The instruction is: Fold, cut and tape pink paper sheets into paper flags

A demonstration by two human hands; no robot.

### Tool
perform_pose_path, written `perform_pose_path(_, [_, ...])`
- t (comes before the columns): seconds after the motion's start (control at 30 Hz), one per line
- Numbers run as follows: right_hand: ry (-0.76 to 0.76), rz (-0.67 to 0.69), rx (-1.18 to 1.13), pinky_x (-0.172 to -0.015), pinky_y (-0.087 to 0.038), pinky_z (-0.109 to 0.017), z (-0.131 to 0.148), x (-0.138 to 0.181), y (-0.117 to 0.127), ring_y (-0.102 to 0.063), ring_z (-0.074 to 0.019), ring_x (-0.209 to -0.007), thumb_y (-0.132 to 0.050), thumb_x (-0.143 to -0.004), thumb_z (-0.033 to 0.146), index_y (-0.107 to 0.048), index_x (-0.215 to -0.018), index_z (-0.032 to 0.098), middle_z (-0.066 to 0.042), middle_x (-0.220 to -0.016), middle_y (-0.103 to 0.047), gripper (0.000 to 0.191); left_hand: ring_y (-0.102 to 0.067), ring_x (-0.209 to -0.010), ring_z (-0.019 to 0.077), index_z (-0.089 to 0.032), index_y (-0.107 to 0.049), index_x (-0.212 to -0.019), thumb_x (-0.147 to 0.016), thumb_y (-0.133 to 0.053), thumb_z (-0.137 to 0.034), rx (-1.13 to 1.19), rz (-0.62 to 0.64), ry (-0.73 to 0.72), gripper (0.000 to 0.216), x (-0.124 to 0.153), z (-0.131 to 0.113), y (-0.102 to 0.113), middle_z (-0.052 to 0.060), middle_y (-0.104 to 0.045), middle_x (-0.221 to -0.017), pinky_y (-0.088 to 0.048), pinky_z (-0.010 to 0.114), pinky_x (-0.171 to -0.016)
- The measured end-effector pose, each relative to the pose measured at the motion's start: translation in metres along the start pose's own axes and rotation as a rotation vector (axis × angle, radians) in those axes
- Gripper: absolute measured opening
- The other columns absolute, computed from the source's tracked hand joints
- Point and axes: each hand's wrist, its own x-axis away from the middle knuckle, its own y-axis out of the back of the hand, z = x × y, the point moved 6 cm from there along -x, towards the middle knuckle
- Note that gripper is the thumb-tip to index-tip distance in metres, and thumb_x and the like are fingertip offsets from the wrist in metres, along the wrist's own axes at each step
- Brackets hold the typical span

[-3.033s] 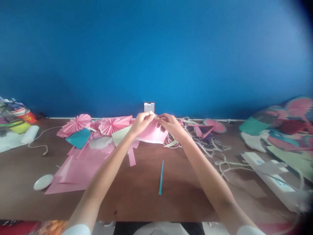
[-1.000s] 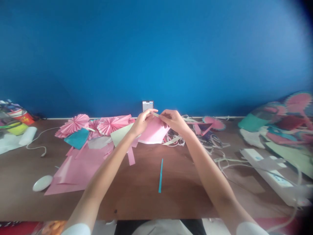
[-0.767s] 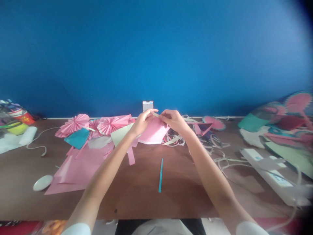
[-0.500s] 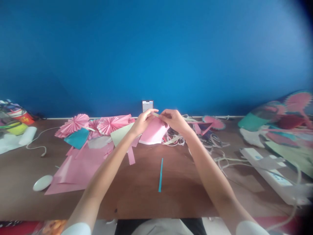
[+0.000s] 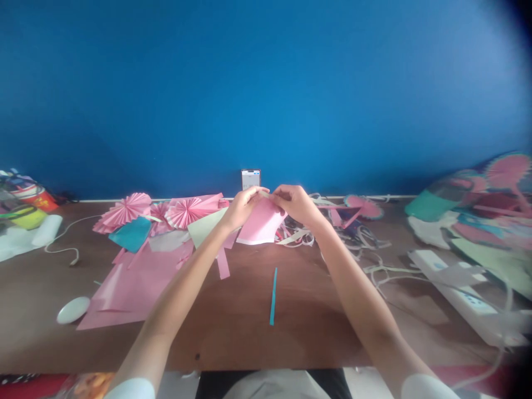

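Observation:
A sheet of pink paper (image 5: 261, 221) hangs between my hands, its lower edge pale and close to the tabletop. My left hand (image 5: 244, 204) pinches its upper left edge. At the upper right edge, my right hand (image 5: 293, 200) has thumb and fingers closed on the same sheet. A pale strip runs along the top edge between the fingertips; whether it is a separate piece I cannot tell. On the table in front of me lies a narrow blue paper strip (image 5: 273, 296), apart from both hands. Behind the hands a phone (image 5: 250, 178) stands upright against the wall.
Pink pleated paper fans (image 5: 185, 213), a teal paper piece (image 5: 131, 235) and pink sheets (image 5: 133, 282) lie to the left. A white mouse (image 5: 73, 310) is beside them. Paper scraps and cables (image 5: 366, 238) spread right of my hands, near a white power strip (image 5: 457, 293).
My left fingertips have closed down slightly onto the top edge of the pink paper. Otherwise the hands and the sheet stay in nearly the same place.

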Motion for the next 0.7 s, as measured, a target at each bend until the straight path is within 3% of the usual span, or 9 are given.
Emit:
perform_pose_path(0.3, [-0.021,-0.002,-0.015,-0.051,-0.039,-0.025,0.0,0.0,0.0,-0.054,-0.0108,-0.05,-0.062,-0.087,0.046,-0.061,-0.076,0.017,-0.001,-0.059,-0.061,0.031,-0.062,-0.106,0.0252,-0.018,-0.066,-0.115,-0.098,-0.041,-0.052,-0.022,-0.014,-0.024,0.046,0.0,-0.006,0.003,0.01,-0.069,-0.111,-0.045,0.033,-0.089])
perform_pose_path(0.47, [-0.066,-0.025,-0.021,-0.047,-0.036,-0.024,-0.004,0.0,0.012,-0.05,-0.0097,-0.047,-0.066,-0.084,0.04,-0.065,-0.078,0.016,-0.001,-0.056,-0.06,0.025,-0.062,-0.097,0.0252,-0.018,-0.067,-0.11,-0.096,-0.044,-0.054,-0.079,-0.082,-0.008,0.046,-0.001,-0.008,0.02,0.008,-0.069,-0.093,-0.046,0.031,-0.078])
perform_pose_path(0.7, [-0.106,-0.02,-0.018,-0.048,-0.036,-0.024,-0.011,0.002,0.031,-0.051,-0.0097,-0.05,-0.066,-0.083,0.043,-0.067,-0.078,0.015,-0.002,-0.06,-0.062,0.028,-0.055,-0.067,0.0181,-0.02,-0.069,-0.106,-0.094,-0.047,-0.055,-0.082,-0.2,-0.034,0.043,0.0,-0.012,0.045,0.003,-0.058,-0.067,-0.039,0.027,-0.058])
